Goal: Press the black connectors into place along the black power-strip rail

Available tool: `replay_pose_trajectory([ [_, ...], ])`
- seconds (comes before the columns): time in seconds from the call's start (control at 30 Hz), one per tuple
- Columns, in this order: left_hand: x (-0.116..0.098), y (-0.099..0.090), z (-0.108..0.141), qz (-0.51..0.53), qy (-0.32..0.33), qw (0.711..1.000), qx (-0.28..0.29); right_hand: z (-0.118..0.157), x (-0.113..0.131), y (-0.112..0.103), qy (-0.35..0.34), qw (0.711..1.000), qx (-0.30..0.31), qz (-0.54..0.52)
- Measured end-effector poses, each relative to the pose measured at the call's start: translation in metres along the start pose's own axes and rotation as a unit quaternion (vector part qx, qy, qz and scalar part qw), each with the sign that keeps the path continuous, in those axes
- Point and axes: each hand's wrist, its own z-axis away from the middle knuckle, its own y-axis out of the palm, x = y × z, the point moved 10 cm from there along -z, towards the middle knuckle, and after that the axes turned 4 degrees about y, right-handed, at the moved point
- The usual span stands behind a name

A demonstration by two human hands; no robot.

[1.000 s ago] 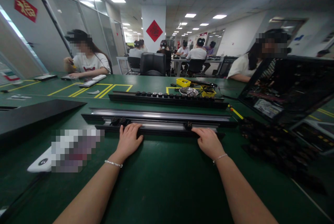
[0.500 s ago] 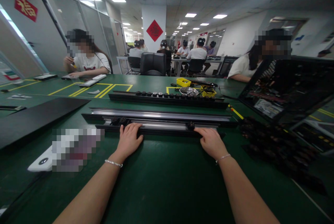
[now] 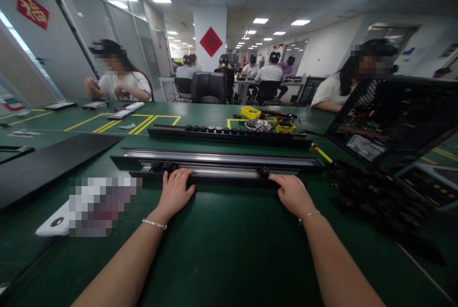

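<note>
A long black track rail [image 3: 218,173] with a shiny metal inner face lies across the table in front of me. My left hand [image 3: 177,192] rests over its near edge, fingers stretched out, beside a pair of small black track pieces [image 3: 162,165] at the left end. Farther right, a single black block [image 3: 264,172] sits in the channel. The fingertips of my right hand [image 3: 294,195] touch or nearly touch that block's right side, fingers extended and partly hidden by the hand. Just behind lies a second rail [image 3: 218,157].
Behind is a third rail [image 3: 229,136] lined with several small pieces. A pile of dark parts [image 3: 379,197] and an open black case [image 3: 393,121] stand at right. A white device [image 3: 53,221] and black panel [image 3: 53,164] lie left. Co-workers sit across the table.
My right hand and the black block beside it have shifted slightly right along the rail. The left hand stays in place on it. The co-worker at left has moved their hands.
</note>
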Motion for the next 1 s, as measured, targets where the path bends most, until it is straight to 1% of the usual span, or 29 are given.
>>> replay_pose_trajectory([
  [0.23,0.0,0.001,0.0,0.0,0.003,1.0,-0.004,0.0,0.0,-0.001,-0.003,1.0,-0.003,-0.001],
  [0.43,0.0,0.001,0.0,0.006,-0.003,1.0,0.004,0.0,-0.002,-0.001,-0.003,1.0,-0.001,-0.001],
  [0.73,0.0,0.001,0.0,0.004,-0.001,1.0,0.003,0.001,-0.01,-0.002,0.003,1.0,-0.008,0.001],
  [0.9,0.0,0.001,0.0,-0.001,0.004,1.0,-0.004,0.003,-0.017,-0.004,0.027,0.999,-0.014,0.011],
  [1.0,0.0,0.002,0.0,-0.003,0.005,1.0,-0.002,0.004,-0.02,-0.004,0.028,0.999,-0.021,0.012],
])
